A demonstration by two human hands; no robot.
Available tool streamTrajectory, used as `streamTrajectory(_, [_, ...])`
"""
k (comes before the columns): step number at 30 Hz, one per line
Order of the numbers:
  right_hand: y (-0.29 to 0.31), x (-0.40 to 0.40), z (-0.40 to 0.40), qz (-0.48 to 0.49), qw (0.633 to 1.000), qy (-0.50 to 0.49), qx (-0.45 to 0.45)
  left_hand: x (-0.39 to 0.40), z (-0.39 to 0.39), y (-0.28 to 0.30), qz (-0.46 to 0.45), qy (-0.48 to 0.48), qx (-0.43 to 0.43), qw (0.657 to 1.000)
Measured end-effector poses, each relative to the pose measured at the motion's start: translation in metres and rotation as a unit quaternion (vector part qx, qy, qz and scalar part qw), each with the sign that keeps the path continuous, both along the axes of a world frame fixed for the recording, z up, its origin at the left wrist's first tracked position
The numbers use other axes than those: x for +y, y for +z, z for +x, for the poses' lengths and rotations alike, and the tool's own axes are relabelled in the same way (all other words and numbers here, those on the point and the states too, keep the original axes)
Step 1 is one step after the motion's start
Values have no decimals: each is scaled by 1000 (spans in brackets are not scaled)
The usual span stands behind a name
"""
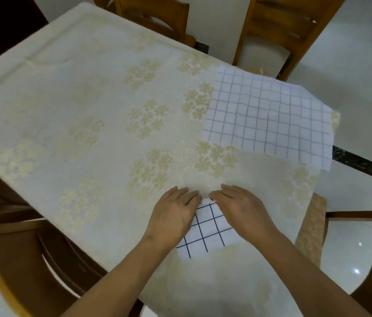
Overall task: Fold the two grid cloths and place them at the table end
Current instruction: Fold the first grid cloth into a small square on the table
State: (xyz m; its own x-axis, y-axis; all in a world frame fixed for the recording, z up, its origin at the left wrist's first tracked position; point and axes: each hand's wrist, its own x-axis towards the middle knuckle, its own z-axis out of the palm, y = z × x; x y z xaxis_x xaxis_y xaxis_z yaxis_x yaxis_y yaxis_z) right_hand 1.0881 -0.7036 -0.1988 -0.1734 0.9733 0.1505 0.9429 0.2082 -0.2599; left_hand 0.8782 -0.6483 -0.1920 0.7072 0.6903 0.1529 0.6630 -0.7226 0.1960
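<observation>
Head view: the dark-lined grid cloth (pixel 205 232) is seen already reduced to a small folded packet, lying flat on the tablecloth (pixel 93 124) near the table's near edge and toward its right side. It is covered on both flanks: the left hand (pixel 173 213) is laid palm-down over its left part and the right hand (pixel 242 209) over its right part, fingers held loosely together and flattened, nothing being pinched. The fingertips of the two hands nearly meet at the packet's far corner.

The step in hand is judged to be the pressing of the last fold. It would be done well if the palms were swept outward from the middle toward the edges, so that trapped air and slack are driven out and the crease is set sharply. The layers should be checked for alignment along the grid lines, since a skewed line betrays an uneven fold. Pressure should be kept even, because the tablecloth beneath looks smooth and may slip or ruck under a sideways push.

Further out, the pale-lined grid cloth (pixel 269 117) is spread open at the far right, one side overhanging the table edge; it is not yet folded. Wooden chairs (pixel 278 30) stand around the table.
</observation>
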Motion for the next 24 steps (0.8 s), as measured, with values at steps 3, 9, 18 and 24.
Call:
streamTrajectory(3, [1, -32, -3, 3, 1000, 4, 15, -30, -2, 5, -9, 8, -9, 1000])
streamTrajectory(9, [-18, -86, -8, 5, 1000, -11, 22, -84, -4, -5, -25, -1, -21, 999])
streamTrajectory(18, [-42, -143, 0, -65, 998, 6, 15, -143, -16, -42, -108, -1, 39, 993])
streamTrajectory(24, [-44, -133, 1, -48, 998, 17, 23, -128, -9, -38, -83, 36, 3, 996])
